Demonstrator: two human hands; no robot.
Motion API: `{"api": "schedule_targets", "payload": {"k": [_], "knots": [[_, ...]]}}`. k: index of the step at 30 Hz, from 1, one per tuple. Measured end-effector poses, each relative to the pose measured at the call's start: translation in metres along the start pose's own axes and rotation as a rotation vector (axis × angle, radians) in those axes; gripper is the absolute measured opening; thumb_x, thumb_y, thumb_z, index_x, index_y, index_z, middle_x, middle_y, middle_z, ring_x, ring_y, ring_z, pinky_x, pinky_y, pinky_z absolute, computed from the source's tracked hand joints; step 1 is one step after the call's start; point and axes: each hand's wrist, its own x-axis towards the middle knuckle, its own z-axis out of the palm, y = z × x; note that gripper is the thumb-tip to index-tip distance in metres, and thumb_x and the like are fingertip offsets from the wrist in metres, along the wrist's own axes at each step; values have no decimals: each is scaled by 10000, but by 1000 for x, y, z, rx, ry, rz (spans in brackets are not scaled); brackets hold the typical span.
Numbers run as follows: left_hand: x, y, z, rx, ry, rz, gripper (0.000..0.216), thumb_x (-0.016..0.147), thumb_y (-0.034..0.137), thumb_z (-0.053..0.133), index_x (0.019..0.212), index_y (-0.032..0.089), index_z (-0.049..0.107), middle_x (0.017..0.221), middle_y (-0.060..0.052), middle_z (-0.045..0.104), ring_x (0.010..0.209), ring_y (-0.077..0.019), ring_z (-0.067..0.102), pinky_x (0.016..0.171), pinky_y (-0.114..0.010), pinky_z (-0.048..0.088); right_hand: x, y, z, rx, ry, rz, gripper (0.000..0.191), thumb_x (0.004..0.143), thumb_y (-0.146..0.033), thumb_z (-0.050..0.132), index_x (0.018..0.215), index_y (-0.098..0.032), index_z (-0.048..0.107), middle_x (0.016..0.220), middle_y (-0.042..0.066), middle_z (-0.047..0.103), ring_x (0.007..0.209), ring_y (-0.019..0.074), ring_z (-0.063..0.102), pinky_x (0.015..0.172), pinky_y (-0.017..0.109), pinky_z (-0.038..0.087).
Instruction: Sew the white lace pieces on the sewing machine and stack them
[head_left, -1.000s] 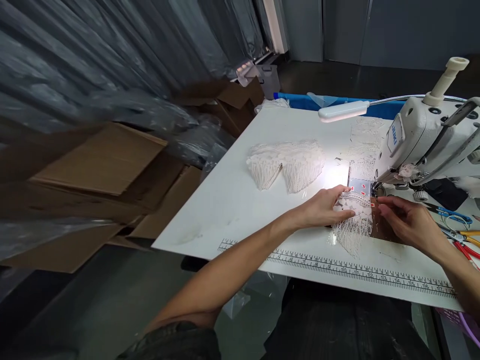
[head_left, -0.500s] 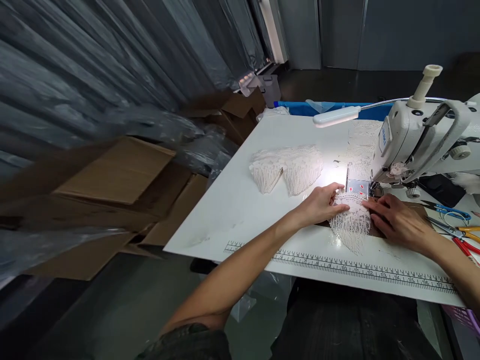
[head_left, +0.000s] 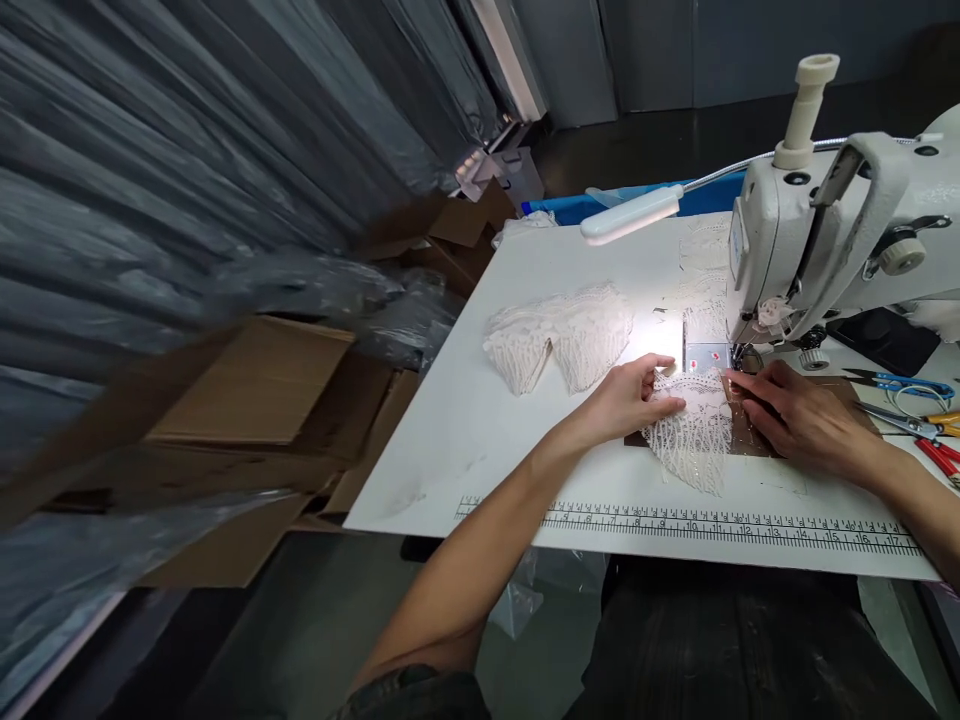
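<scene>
Fingers (head_left: 664, 362) of left hand (head_left: 626, 400) & right hand (head_left: 795, 418) are laid flat on lace (head_left: 694, 445), nothing gripped. Right fingertips (head_left: 739, 379) could be nicked, being nr needle of sewing machine (head_left: 772, 250).

White table (head_left: 480, 420), lace pieces (head_left: 559, 335), sewing machine (head_left: 825, 240)

1. Down the left side: grey plastic sheeting (head_left: 187, 150), hanging in long folds, blurred.
2. Below it: brown cardboard boxes (head_left: 255, 380), flattened and stacked, right up against the white tabletop (head_left: 480, 420).
3. At the far end: grey wall panels (head_left: 750, 50), with a pale upright strip (head_left: 506, 55) at the corner.
4. Underfoot: dark, dull floor (head_left: 300, 630).
5. Over the tabletop: white gooseneck lamp (head_left: 634, 212), casting a bright patch beneath.
6. Along the near edge: printed ruler (head_left: 720, 522).
</scene>
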Motion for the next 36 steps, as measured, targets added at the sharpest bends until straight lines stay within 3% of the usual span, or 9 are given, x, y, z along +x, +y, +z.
{"api": "schedule_targets", "payload": {"k": [6,10,15,25,29,36], "knots": [[2,-5,-2,-28,17,-9,592,846,365,739,1344,120,534,629,80,364,549,-94,410,478,-227,319,-9,4,-5,211,31,-58,417,990,-252,372,1317,-224,629,1029,98,634,901,196,649,817,340,560],[3,-2,-2,-9,35,-31,557,845,325,740,1328,123,550,622,81,338,533,-85,375,459,-223,300,-6,-2,-6,132,-21,-132,389,969,-229,389,1219,-215,687,1028,110,637,925,228,634,823,378,553],[3,0,-2,-38,9,-62,581,829,314,761,1333,137,533,615,94,269,508,-77,336,453,-230,273,-6,-8,-5,53,-3,-114,389,976,-229,370,1168,-197,707,988,126,617,914,244,611,809,390,544],[2,1,-1,27,50,-38,570,811,364,749,1300,131,575,622,81,294,546,-102,375,487,-250,305,-11,-4,-9,239,4,-74,405,956,-201,397,1250,-229,674,1041,98,647,911,205,644,825,344,551],[1,5,-1,14,40,-64,562,823,346,731,1310,122,560,611,79,332,536,-95,366,471,-238,306,-14,-9,-5,198,-17,-203,359,927,-167,452,1154,-228,723,1039,104,641,925,228,637,796,380,538],[3,6,-1,17,19,-101,549,829,343,733,1306,137,557,625,74,351,531,-91,372,468,-238,325,-17,-13,1,49,17,-185,344,924,-150,476,1179,-205,701,1068,134,601,908,234,608,788,401,514]]}}
